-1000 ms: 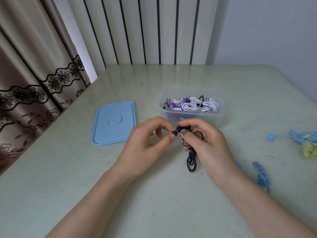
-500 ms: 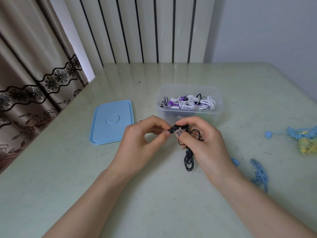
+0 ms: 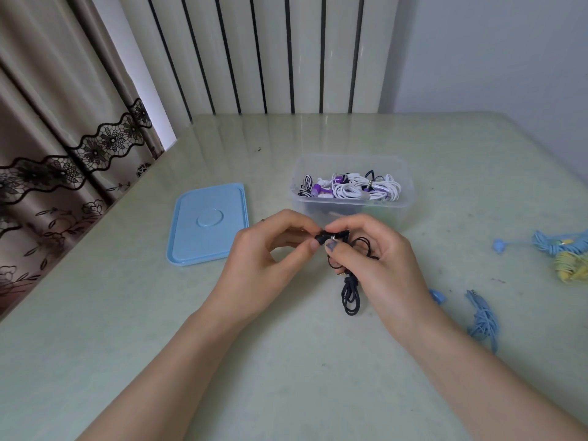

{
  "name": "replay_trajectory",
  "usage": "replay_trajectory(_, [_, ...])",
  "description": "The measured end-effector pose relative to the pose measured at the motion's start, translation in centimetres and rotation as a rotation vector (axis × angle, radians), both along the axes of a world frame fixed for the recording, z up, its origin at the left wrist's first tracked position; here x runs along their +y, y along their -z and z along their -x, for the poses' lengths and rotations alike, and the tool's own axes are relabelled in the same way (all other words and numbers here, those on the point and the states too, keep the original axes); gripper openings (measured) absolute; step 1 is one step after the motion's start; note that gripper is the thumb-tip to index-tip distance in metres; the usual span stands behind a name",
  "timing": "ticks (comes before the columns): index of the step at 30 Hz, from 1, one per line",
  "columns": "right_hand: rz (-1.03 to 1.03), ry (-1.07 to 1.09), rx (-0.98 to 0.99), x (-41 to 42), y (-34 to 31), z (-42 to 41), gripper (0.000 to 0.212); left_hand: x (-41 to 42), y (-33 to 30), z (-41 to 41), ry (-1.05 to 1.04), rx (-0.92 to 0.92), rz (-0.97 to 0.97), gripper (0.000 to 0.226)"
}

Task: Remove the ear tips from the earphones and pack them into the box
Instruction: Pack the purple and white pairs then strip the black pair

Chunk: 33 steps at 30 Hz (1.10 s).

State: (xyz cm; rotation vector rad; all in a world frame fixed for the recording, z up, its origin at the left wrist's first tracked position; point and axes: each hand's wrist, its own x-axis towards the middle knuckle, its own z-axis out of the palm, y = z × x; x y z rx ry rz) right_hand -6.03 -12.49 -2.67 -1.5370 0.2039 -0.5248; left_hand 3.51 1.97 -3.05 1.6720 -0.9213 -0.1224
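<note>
Both hands (image 3: 318,249) pinch rubbery blk ear tip (image 3: 319,239).

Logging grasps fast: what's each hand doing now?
Left hand: pinches small black ear tip.
Right hand: grips black wired earphones.

A room in a home, by the look of it: beige curtains (image 3: 47,128) trimmed with black floral lace hang at the left, a white ribbed radiator (image 3: 270,52) stands behind a glossy pale-green tabletop (image 3: 286,361), beside a plain wall (image 3: 493,52).
</note>
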Motion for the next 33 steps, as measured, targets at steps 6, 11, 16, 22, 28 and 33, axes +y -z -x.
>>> replay_trajectory(6, [-0.02, -0.021, 0.001, -0.03, 0.0, 0.01, 0.017, 0.15, -0.01, -0.26, 0.047, 0.083, 0.016, 0.011])
replay_trajectory(11, [-0.06, -0.049, 0.009, -0.15, -0.16, 0.12, 0.014, 0.06, -0.07, -0.29, 0.055, 0.125, 0.029, 0.009])
replay_trajectory(16, [-0.096, -0.084, 0.016, -0.27, -0.45, 0.2, 0.015, -0.02, -0.16, -0.35, 0.098, 0.175, 0.064, 0.011])
replay_trajectory(22, [-0.123, -0.117, 0.031, -0.35, -0.47, 0.21, 0.015, 0.02, -0.31, -0.35, 0.105, 0.186, 0.076, 0.007])
replay_trajectory(28, [-0.124, -0.12, 0.047, -0.43, -0.43, 0.17, 0.014, 0.13, -0.44, -0.38, 0.115, 0.195, 0.083, 0.005])
replay_trajectory(33, [-0.129, -0.133, 0.069, -0.47, -0.62, 0.23, 0.014, 0.19, -0.61, -0.54, 0.137, 0.215, 0.087, 0.006])
